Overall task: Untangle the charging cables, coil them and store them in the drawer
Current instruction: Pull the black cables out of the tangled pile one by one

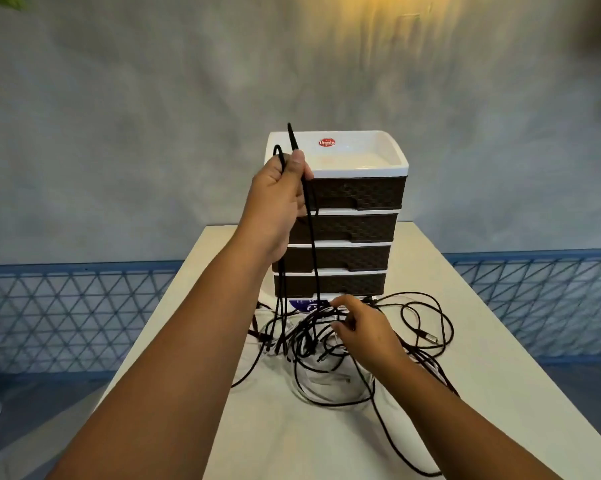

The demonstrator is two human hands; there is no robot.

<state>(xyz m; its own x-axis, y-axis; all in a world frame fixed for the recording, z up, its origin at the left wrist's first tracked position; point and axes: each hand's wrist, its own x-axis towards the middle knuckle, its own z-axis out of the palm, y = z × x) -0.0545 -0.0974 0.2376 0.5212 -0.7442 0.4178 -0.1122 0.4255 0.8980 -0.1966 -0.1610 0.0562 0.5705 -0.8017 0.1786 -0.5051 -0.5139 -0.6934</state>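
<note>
Head view: left hand [278,188] was raised in front of the drawer unit [340,216], fist closed on a black cable [311,237] whose plug end stuck up above the thumb while its lengths hung down to the tangle [326,344]. Right hand [364,327] rested on the tangle, fingers pinched on strands near its top. Tangle of black and white cables lay on the white table [499,393] just in front of the unit; all four dark drawers were shut and its white top tray held nothing visible.
</note>
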